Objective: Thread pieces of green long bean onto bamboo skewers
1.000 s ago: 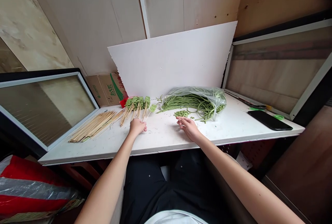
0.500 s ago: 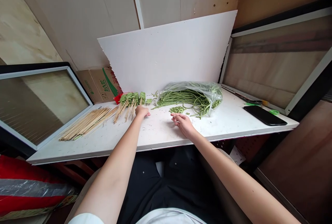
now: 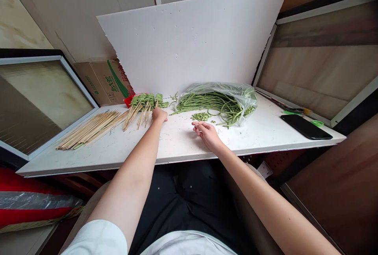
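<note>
My left hand (image 3: 159, 114) rests on the white table (image 3: 183, 144), its fingers curled at the stick ends of several bean skewers (image 3: 144, 103). What the fingers hold is hidden. To its right, my right hand (image 3: 206, 131) lies on the table with fingers loosely apart and nothing visible in it. Just beyond that hand sits a small pile of cut bean pieces (image 3: 201, 116). A clear plastic bag of long green beans (image 3: 218, 103) lies behind the pile.
A heap of bare bamboo sticks (image 3: 88, 129) lies at the left. A cardboard box (image 3: 103, 81) and a white foam board (image 3: 191, 38) stand at the back. A black phone (image 3: 305, 126) rests at the right, with glass-topped cabinets on both sides.
My left hand has moved forward from the table's middle to the skewers. The camera has tilted down and closer. My right hand has hardly moved.
</note>
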The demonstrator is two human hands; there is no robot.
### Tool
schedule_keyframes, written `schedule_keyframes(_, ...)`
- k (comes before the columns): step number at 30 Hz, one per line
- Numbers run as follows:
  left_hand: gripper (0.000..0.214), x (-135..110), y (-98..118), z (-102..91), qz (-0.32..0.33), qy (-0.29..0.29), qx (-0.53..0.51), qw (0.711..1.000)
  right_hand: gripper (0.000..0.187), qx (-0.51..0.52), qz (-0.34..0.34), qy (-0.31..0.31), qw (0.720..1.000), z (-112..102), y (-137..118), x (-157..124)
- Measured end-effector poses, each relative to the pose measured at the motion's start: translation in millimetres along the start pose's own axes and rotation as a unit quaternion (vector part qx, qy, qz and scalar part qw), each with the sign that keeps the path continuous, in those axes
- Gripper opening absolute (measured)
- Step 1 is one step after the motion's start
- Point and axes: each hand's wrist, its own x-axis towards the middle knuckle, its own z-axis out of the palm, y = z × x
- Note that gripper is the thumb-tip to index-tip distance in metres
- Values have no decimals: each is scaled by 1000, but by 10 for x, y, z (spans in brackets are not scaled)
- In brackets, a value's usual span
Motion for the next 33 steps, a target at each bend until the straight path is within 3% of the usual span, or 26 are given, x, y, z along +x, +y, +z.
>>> schedule_keyframes(4, 23, -53, 39, -13, 19, 42, 74, 996, 44, -3, -6, -1, 1000, -3, 17, 10)
schedule_keyframes(10, 24, -192, 33, -119, 102, 78, 141, 982, 44, -27, -14, -15, 999, 0, -22, -22)
schedule_keyframes(17, 32, -415, -432, -569, 147, 155, 143, 966, 43, -214, -49, -56, 974, 126, -58, -15)
schedule_keyframes(22, 30, -763, -750, -637, 183, 181, 76, 963, 35, -361, -61, -83, 927, 587, -66, 470)
schedule_keyframes(28, 37, -1358, -1195, -463, 289, 150, 3, 946, 30, -513, 49, -49, 856, 1394, 7, 1376)
schedule_keyframes(33, 37, -1462, -1579, -447, 298, 168, -41, 939, 37, -560, 85, -14, 824, 1912, 172, 1859)
